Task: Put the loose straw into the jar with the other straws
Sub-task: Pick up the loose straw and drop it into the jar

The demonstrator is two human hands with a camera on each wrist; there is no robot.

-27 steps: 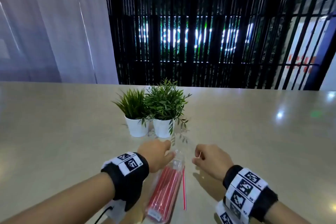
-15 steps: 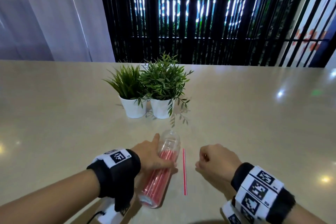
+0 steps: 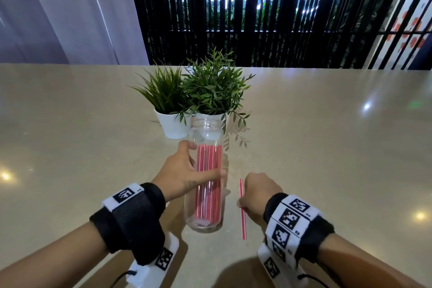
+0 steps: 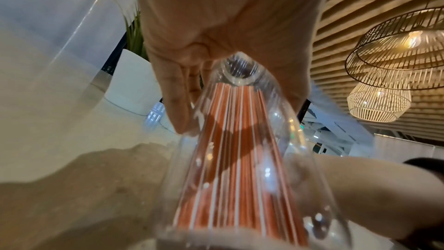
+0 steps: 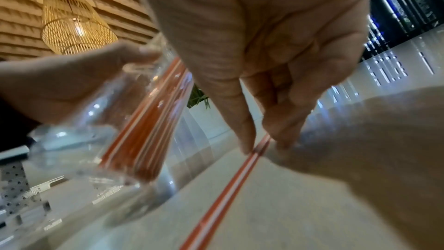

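A tall clear jar point(image 3: 205, 220) holding several red-and-white straws point(image 3: 208, 182) stands upright on the beige table, its mouth open at the top. My left hand point(image 3: 187, 170) grips the jar around its middle, thumb in front and fingers behind; the left wrist view shows the jar point(image 4: 240, 159) from below. One loose red-and-white straw point(image 3: 243, 222) lies on the table just right of the jar. My right hand point(image 3: 257, 192) is down on it, and in the right wrist view thumb and fingertips point(image 5: 283, 136) pinch the straw point(image 5: 230, 182) against the table.
Two small green plants in white pots point(image 3: 173, 124) stand right behind the jar. The glossy beige table point(image 3: 339, 147) stretches wide on both sides. A dark slatted screen and a pale curtain lie beyond its far edge.
My left hand has raised the jar from lying on its side to standing upright. My right hand has come down onto the loose straw and closed its fingers on it.
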